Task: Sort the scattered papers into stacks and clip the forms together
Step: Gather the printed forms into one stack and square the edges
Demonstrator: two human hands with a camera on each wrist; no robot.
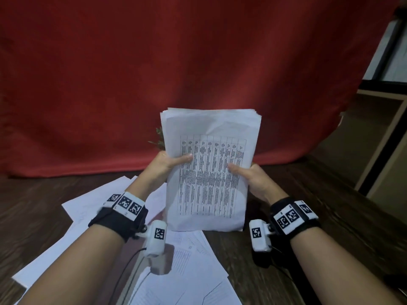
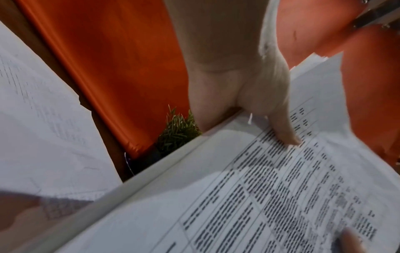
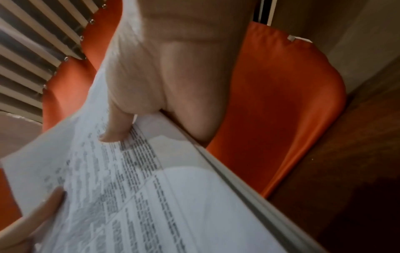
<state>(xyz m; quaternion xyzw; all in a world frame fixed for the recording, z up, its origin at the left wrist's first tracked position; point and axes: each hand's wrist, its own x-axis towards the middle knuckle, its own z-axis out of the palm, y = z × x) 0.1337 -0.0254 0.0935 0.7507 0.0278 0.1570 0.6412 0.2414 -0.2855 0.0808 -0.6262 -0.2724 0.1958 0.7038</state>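
A thick stack of white papers (image 1: 209, 172) stands upright above the wooden table, its top sheet printed with a table of text. My left hand (image 1: 169, 161) grips the stack's left edge, thumb lying across the printed face. My right hand (image 1: 248, 175) grips the right edge the same way. The left wrist view shows the stack (image 2: 238, 196) with my left hand (image 2: 259, 106) pressing its thumb on the print. In the right wrist view the stack (image 3: 151, 196) is held by my right hand (image 3: 151, 95). Loose sheets (image 1: 92, 205) lie scattered on the table below.
A red cloth (image 1: 154, 73) hangs behind the dark wooden table (image 1: 319, 216). A small green plant (image 1: 159, 139) peeks out behind the stack's left edge. More sheets (image 1: 193, 271) lie near me under my left forearm. Shelving (image 1: 378, 128) stands at the right.
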